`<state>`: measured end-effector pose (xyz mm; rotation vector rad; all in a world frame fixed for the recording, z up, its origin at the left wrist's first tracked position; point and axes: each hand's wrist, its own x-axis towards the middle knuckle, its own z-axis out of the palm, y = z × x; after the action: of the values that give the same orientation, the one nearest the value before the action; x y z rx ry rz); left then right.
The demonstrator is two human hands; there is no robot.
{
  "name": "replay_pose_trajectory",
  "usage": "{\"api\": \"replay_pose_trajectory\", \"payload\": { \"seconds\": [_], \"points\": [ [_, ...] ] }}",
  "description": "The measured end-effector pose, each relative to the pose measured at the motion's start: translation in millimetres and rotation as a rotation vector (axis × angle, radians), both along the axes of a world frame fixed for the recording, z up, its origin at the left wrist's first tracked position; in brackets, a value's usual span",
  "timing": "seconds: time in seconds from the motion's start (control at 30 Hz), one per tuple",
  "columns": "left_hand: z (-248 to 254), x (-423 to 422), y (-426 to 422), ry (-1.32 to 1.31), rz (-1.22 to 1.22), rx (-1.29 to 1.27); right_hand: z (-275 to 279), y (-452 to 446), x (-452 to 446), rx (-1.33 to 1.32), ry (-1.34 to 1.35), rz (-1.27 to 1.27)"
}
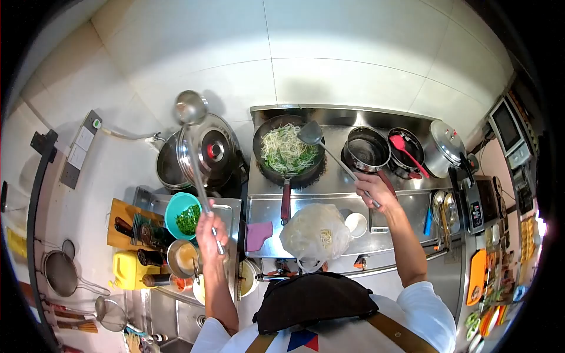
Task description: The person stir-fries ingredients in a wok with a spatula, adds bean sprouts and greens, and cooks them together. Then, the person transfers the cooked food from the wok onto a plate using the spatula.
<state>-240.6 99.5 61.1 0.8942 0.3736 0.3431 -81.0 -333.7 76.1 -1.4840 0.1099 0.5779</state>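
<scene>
My left hand [210,230] is closed round the handle of a steel ladle [191,108]. The ladle's bowl is raised near the wall, above a lidded pan [216,152], and is slightly blurred. In my right hand [378,192] is the long handle of a wok spatula [310,133]. Its flat blade reaches the right rim of a dark frying pan [268,126]; whether it touches the pan is unclear. Bean sprouts with green leafy pieces [288,148] lie in the pan, whose brown handle [286,200] points toward me.
A plastic bag [316,230] with some sprouts lies in front of the pan, beside a white cup [356,224] and a pink cloth [259,236]. Black pots [366,148] and a pressure cooker [445,149] stand right. Left are a teal bowl of chopped greens [173,207] and a yellow jug [130,269].
</scene>
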Motion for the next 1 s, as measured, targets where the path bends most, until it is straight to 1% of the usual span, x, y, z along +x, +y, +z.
{"api": "replay_pose_trajectory", "payload": {
  "seconds": [0.1, 0.13, 0.27, 0.37, 0.43, 0.5, 0.57, 0.63, 0.67, 0.73, 0.77, 0.8, 0.9, 0.93, 0.97, 1.0],
  "points": [
    [-7.6, -0.7, 24.3, -0.02, 0.1, 0.028, 4.7, 0.9, 3.5, -0.171, -0.039, 0.072],
    [-13.1, 0.5, 31.5, -0.012, 0.125, 0.039, -0.7, 2.7, 7.6, -0.189, -0.06, 0.13],
    [-53.0, 13.4, 50.3, 0.052, 0.244, 0.114, -20.0, 25.2, 11.5, -0.28, -0.224, 0.174],
    [-90.2, 26.2, 58.3, 0.107, 0.291, 0.156, -14.9, 42.0, 11.5, -0.487, -0.525, 0.197],
    [-114.6, 36.3, 60.8, 0.169, 0.314, 0.212, -34.8, 43.4, 24.1, -0.577, -1.085, 0.089],
    [-146.2, 47.0, 63.4, 0.216, 0.332, 0.306, -60.5, 43.0, 35.2, -0.672, -1.354, 0.034],
    [-180.6, 56.7, 64.5, 0.291, 0.356, 0.394, -75.0, 38.7, 38.2, -0.796, -1.324, 0.035],
    [-210.1, 62.0, 62.8, 0.367, 0.371, 0.496, -56.7, 38.1, 34.8, -0.68, -0.804, 0.148],
    [-223.9, 60.1, 66.6, 0.464, 0.327, 0.549, -45.6, 39.3, 32.9, -0.613, -0.54, 0.195],
    [-270.0, 61.4, 68.6, 0.482, 0.457, 0.984, -32.7, 39.7, 37.0, -0.609, -0.369, 0.196],
    [-283.3, 62.0, 68.2, 0.484, 0.522, 1.202, -26.7, 41.0, 40.0, -0.605, -0.285, 0.197],
    [-262.8, 56.3, 56.2, 0.58, 0.405, 1.034, -20.3, 43.7, 43.4, -0.546, -0.213, 0.154],
    [-255.7, 52.8, 44.6, 0.716, 0.351, 1.018, -26.9, 43.3, 64.2, -0.6, -0.176, 0.144],
    [-270.2, 52.7, 48.2, 0.723, 0.339, 1.018, -25.9, 43.8, 69.9, -0.59, -0.166, 0.155],
    [-297.1, 53.1, 55.0, 0.731, 0.328, 1.018, -27.9, 47.9, 74.9, -0.686, -0.218, 0.17],
    [-312.2, 53.4, 59.0, 0.738, 0.318, 1.018, -34.9, 53.9, 82.1, -0.781, -0.272, 0.187]
  ]
}}
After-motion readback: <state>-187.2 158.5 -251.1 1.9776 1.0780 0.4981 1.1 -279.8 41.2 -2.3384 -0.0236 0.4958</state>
